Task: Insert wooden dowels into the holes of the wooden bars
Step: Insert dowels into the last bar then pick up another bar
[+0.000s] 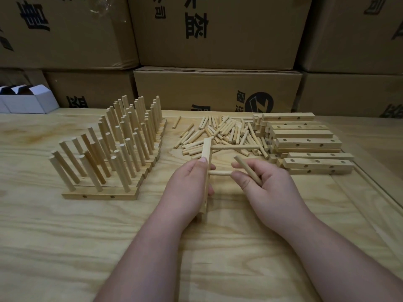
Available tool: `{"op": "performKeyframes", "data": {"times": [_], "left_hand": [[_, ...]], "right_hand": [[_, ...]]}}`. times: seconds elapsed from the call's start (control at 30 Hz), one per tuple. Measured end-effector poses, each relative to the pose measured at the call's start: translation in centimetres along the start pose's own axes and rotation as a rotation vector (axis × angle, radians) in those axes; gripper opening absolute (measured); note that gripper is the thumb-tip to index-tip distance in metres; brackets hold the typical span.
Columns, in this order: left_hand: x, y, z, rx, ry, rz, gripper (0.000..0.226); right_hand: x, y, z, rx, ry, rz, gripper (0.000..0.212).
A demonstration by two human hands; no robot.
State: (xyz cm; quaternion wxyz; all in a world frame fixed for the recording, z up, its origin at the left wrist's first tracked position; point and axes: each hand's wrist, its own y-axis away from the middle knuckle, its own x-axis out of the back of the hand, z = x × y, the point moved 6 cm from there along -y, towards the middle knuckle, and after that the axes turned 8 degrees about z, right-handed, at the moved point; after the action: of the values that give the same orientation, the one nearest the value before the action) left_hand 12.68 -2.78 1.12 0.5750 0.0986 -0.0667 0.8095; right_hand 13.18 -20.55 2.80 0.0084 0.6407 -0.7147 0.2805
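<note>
Both grips closed: left hand (187,182) on bar (206,158), right hand (261,182) on dowels (247,168); box print unreadable.

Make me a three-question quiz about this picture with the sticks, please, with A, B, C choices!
1. Where is the loose dowel pile?
A. between the finished bars and the stack of empty bars
B. inside a white box
C. on the floor

2. How many dowels stick out of the held bar?
A. none
B. two
C. five

3. What is the right hand doing?
A. lying flat
B. holding a spare dowel
C. lifting a box

Answers: 1 A, the pile lies between the finished bars and the empty bars. 2 B, two point right. 3 B, its fingers curl round one.
</note>
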Motion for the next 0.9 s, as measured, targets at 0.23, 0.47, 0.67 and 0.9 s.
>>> {"op": "performKeyframes", "data": {"times": [0.23, 0.47, 0.67, 0.9], "left_hand": [[0.2, -0.3, -0.4, 0.043, 0.015, 0.012, 0.039], [0.2, -0.1, -0.2, 0.032, -0.032, -0.001, 0.042], [0.2, 0.0, -0.2, 0.007, -0.050, 0.001, 0.041], [-0.1, -0.3, -0.2, -0.033, 0.093, -0.023, 0.045]], "right_hand": [[0.8, -0.3, -0.5, 0.096, 0.037, 0.042, 0.006], [0.9, -0.3, -0.6, 0.132, 0.149, 0.007, 0.008], [0.9, -0.3, -0.1, 0.056, 0.101, -0.026, 0.013], [0.4, 0.1, -0.4, 0.084, 0.036, 0.076, 0.014]]}}
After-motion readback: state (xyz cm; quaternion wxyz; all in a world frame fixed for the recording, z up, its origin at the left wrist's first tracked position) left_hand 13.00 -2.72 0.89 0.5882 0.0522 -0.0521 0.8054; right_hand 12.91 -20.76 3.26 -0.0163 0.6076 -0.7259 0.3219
